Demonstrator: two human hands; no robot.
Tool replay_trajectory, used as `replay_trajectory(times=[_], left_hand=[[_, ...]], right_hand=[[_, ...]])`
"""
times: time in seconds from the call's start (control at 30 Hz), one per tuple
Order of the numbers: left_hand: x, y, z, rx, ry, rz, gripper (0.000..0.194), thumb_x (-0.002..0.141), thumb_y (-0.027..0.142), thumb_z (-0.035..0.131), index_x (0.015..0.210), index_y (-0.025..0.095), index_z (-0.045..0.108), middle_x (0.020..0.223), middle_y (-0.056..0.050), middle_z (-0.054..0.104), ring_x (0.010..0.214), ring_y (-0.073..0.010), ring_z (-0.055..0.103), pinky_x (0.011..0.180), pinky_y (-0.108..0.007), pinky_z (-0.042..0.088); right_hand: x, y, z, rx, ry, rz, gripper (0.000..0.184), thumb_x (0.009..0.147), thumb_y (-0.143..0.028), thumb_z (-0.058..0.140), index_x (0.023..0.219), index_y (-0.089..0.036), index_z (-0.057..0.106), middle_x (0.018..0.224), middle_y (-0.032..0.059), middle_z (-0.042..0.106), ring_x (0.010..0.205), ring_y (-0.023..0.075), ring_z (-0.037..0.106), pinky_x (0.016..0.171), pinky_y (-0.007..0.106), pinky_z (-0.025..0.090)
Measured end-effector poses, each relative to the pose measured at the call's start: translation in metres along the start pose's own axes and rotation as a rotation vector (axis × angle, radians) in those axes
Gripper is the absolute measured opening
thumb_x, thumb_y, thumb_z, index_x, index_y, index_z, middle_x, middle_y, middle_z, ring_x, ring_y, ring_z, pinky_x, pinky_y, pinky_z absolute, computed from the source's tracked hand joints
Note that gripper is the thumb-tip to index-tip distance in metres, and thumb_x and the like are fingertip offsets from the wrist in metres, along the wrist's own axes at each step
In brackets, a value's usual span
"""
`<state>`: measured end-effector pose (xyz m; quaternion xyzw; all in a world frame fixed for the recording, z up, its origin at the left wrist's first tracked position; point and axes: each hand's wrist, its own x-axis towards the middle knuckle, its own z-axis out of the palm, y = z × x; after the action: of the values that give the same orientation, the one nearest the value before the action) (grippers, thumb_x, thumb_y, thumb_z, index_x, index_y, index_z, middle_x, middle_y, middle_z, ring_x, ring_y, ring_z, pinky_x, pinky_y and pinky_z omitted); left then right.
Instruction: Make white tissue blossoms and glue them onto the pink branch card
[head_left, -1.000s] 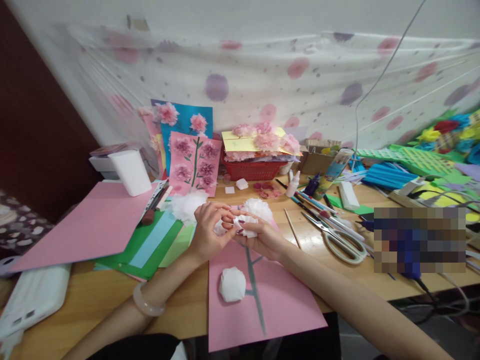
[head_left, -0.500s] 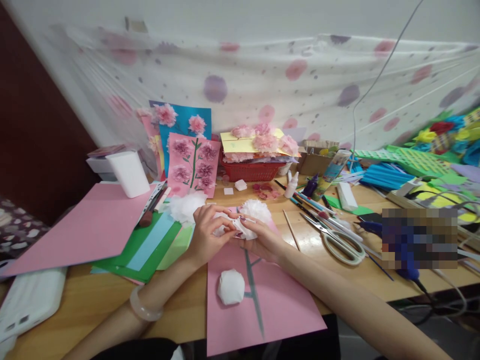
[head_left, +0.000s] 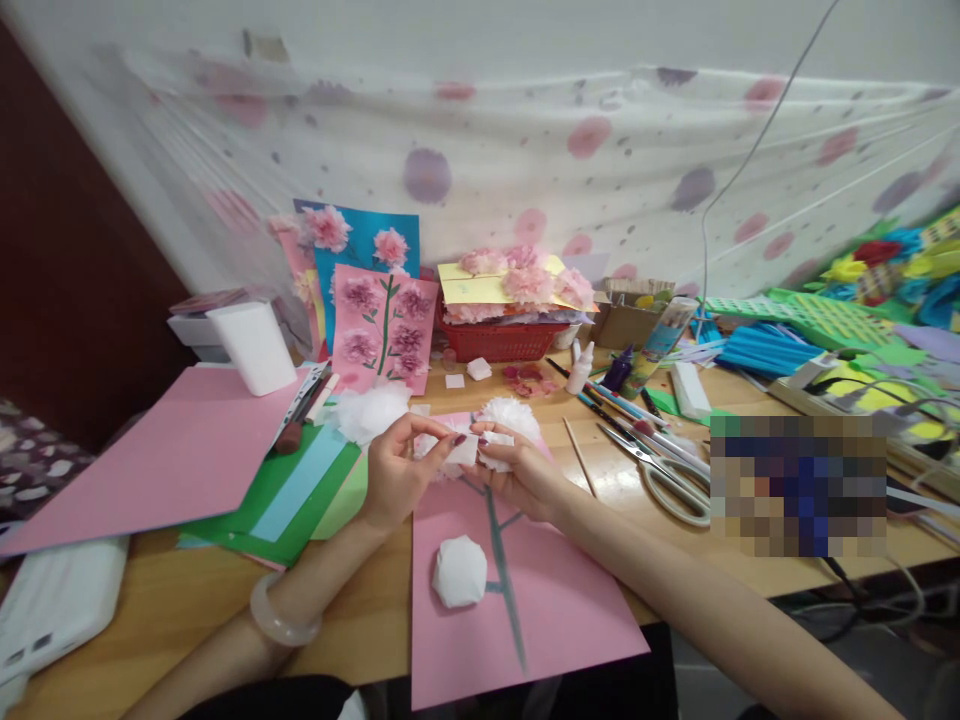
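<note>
You get fairly bright, diffuse indoor light, with soft shadows and a pale glare on the tabletop [head_left: 172, 605] beside the scissors [head_left: 651, 460], while the brown panel [head_left: 67, 200] at far left sinks into dimness. Your wide lens slants and stretches things toward the edges, the small white paper [head_left: 460, 450] looks soft and washed out, and coarse pixelation [head_left: 799, 485] blots out a patch at right.

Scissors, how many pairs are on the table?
1 visible: the scissors lie open on the table, right of the right hand. Others may be hidden.
</note>
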<state>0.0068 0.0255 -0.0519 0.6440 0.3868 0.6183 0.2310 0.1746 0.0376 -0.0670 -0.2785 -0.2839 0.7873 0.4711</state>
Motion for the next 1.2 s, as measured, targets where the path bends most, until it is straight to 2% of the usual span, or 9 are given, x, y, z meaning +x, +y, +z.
replay_trajectory(times=[0.07, 0.17, 0.4, 0.47, 0.57, 0.77, 0.87, 1.03, 1.2], left_hand=[[0.001, 0.002, 0.001, -0.074, -0.003, -0.159, 0.017, 0.072, 0.029, 0.074, 0.07, 0.018, 0.062, 0.068, 0.0, 0.066, 0.065, -0.0144, 0.063, 0.063, -0.025, 0.05], [0.003, 0.005, 0.003, -0.151, -0.071, -0.277, 0.022, 0.069, 0.033, 0.076, 0.07, 0.018, 0.06, 0.066, 0.0, 0.065, 0.061, -0.0131, 0.062, 0.057, -0.022, 0.049], [0.005, -0.001, 0.004, -0.144, -0.124, -0.305, 0.025, 0.071, 0.039, 0.074, 0.073, 0.018, 0.061, 0.064, 0.001, 0.064, 0.059, -0.0126, 0.06, 0.055, -0.022, 0.048], [0.004, -0.003, 0.004, -0.132, -0.132, -0.299, 0.025, 0.072, 0.04, 0.073, 0.073, 0.018, 0.062, 0.064, 0.001, 0.064, 0.058, -0.0122, 0.059, 0.054, -0.022, 0.048], [0.004, -0.003, 0.004, -0.116, -0.137, -0.292, 0.025, 0.072, 0.041, 0.073, 0.073, 0.017, 0.063, 0.064, 0.001, 0.063, 0.057, -0.0119, 0.058, 0.053, -0.022, 0.047], [0.006, -0.005, 0.002, -0.076, -0.127, -0.254, 0.02, 0.076, 0.037, 0.07, 0.076, 0.017, 0.066, 0.071, -0.001, 0.066, 0.065, -0.0137, 0.061, 0.061, -0.024, 0.05], [0.006, -0.007, 0.002, -0.056, -0.135, -0.168, 0.013, 0.072, 0.028, 0.073, 0.078, 0.017, 0.068, 0.079, -0.002, 0.067, 0.072, -0.0147, 0.063, 0.068, -0.025, 0.051], [0.005, -0.01, 0.001, -0.003, -0.112, -0.125, 0.009, 0.075, 0.026, 0.071, 0.075, 0.017, 0.067, 0.074, -0.002, 0.068, 0.072, -0.0153, 0.064, 0.07, -0.026, 0.051], [0.004, -0.012, 0.0, 0.044, -0.1, -0.075, 0.008, 0.075, 0.025, 0.071, 0.073, 0.018, 0.067, 0.072, -0.001, 0.07, 0.071, -0.0158, 0.065, 0.069, -0.026, 0.05]], right_hand=[[0.0, -0.001, 0.001, 0.0, -0.019, 0.026, 0.032, 0.065, -0.006, 0.073, 0.091, -0.015, 0.057, 0.07, -0.0024, 0.06, 0.054, 0.0063, 0.053, 0.058, 0.021, 0.047], [-0.001, -0.001, 0.003, -0.01, -0.071, 0.102, 0.03, 0.064, -0.007, 0.073, 0.087, -0.015, 0.055, 0.059, -0.0067, 0.05, 0.045, 0.0027, 0.038, 0.047, 0.016, 0.033], [-0.005, -0.005, 0.006, -0.065, -0.175, 0.247, 0.041, 0.071, -0.047, 0.074, 0.072, -0.019, 0.043, 0.053, -0.0097, 0.036, 0.042, 0.0037, 0.023, 0.044, 0.019, 0.016], [-0.007, -0.006, 0.007, -0.15, -0.181, 0.205, 0.041, 0.07, -0.046, 0.074, 0.07, -0.019, 0.042, 0.053, -0.0098, 0.035, 0.043, 0.0038, 0.022, 0.045, 0.02, 0.015], [-0.01, -0.004, 0.011, -0.274, -0.169, 0.13, 0.037, 0.067, -0.034, 0.076, 0.067, -0.019, 0.042, 0.05, -0.0106, 0.033, 0.043, 0.0036, 0.02, 0.045, 0.021, 0.013], [-0.011, 0.002, 0.013, -0.314, -0.106, 0.023, 0.028, 0.065, -0.027, 0.073, 0.071, -0.019, 0.047, 0.046, -0.0117, 0.033, 0.042, 0.004, 0.019, 0.045, 0.022, 0.013], [-0.01, 0.002, 0.012, -0.315, -0.089, -0.03, 0.025, 0.067, -0.029, 0.071, 0.072, -0.019, 0.049, 0.046, -0.0113, 0.034, 0.042, 0.0045, 0.021, 0.045, 0.022, 0.015], [-0.009, 0.0, 0.01, -0.309, -0.081, -0.06, 0.025, 0.069, -0.031, 0.072, 0.073, -0.019, 0.051, 0.046, -0.0103, 0.038, 0.041, 0.0046, 0.024, 0.045, 0.022, 0.017], [-0.006, -0.002, 0.009, -0.245, -0.112, -0.032, 0.038, 0.072, -0.044, 0.069, 0.062, -0.019, 0.042, 0.048, -0.0089, 0.036, 0.041, 0.0045, 0.025, 0.045, 0.023, 0.017]])
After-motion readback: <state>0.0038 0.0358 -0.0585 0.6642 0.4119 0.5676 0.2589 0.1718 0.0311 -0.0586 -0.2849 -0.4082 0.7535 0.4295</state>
